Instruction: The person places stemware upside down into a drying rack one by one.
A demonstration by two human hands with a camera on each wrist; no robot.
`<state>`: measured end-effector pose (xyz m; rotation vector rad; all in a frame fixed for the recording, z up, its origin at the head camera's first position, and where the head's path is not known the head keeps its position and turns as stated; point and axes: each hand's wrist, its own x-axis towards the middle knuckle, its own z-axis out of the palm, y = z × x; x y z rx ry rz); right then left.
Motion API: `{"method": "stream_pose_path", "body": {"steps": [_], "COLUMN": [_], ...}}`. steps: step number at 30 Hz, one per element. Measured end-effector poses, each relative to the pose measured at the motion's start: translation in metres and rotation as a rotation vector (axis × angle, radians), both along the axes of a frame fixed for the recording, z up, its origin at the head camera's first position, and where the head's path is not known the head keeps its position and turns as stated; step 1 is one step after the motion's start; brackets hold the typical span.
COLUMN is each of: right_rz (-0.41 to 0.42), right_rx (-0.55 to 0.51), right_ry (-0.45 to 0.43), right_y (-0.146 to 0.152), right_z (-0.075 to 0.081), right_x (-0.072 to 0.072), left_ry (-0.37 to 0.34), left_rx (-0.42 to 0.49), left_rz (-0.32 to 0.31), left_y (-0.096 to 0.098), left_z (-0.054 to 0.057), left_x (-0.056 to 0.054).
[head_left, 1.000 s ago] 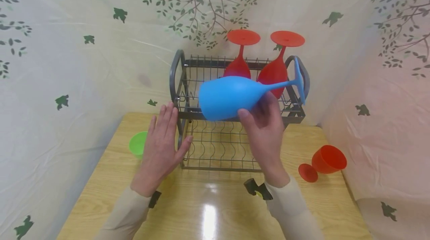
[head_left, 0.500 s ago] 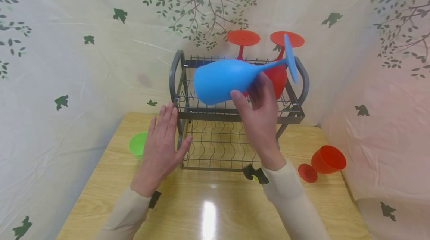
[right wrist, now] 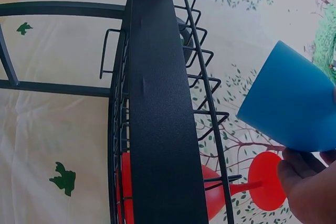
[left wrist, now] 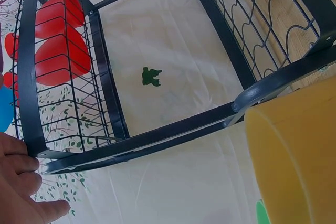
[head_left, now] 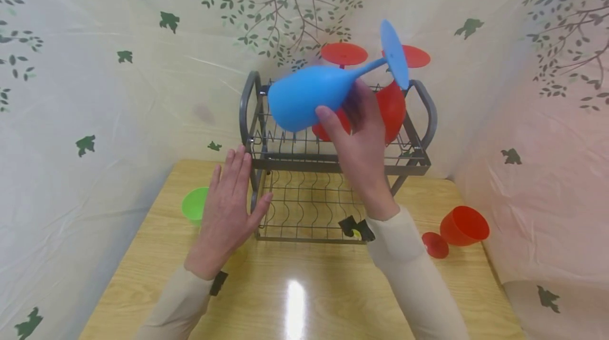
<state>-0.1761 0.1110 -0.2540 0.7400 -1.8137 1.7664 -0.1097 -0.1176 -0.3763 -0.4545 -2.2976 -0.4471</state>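
Note:
A blue plastic wine glass (head_left: 306,95) is gripped by its bowl in my right hand (head_left: 359,141), above the upper tier of a dark two-tier dish rack (head_left: 333,166). The glass tilts with its mouth to the lower left and its foot to the upper right. Behind it two red wine glasses (head_left: 392,110) stand upside down in the upper tier, partly hidden. My left hand (head_left: 225,210) rests against the rack's left front corner with fingers straight. In the right wrist view, the blue glass (right wrist: 294,100) is apart from the rack wires.
A green cup (head_left: 194,205) sits left of the rack, partly behind the left hand. Another red wine glass (head_left: 463,226) lies on the table at right. A yellow cup (left wrist: 294,150) looms large in the left wrist view. A patterned cloth hangs behind.
My right hand has lifted the blue wine glass up and slightly left, tipping its foot higher and its mouth further down. The left hand has stayed in place.

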Motion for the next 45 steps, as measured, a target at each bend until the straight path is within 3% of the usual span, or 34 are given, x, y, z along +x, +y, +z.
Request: {"method": "stream_pose_path", "body": {"steps": [7,16,28,38,45], "right_rz": [-0.017,-0.02,-0.051,-0.091,-0.05], "right_rx": [0.072,0.165,0.328,0.504,0.586], "right_ry": [0.009,-0.122,-0.016,-0.079,-0.121], "right_y": [-0.005,-0.013,-0.023,-0.027,-0.032], "right_z": [0.004,0.013,0.011,0.016,0.019], "right_x": [-0.011,-0.018,-0.036,-0.044,-0.049], "left_ry": [-0.002,0.015,0.015,0.022,0.038], "left_rx": [-0.004,-0.003,-0.002,-0.004,-0.004], "left_rz": [0.003,0.004,0.012,0.012,0.011], "left_y": [0.0,0.0,0.0,0.0,0.001], "left_z": [0.0,-0.001,-0.001,-0.001,-0.001], "left_x": [0.001,-0.001,-0.001,0.0,-0.001]}}
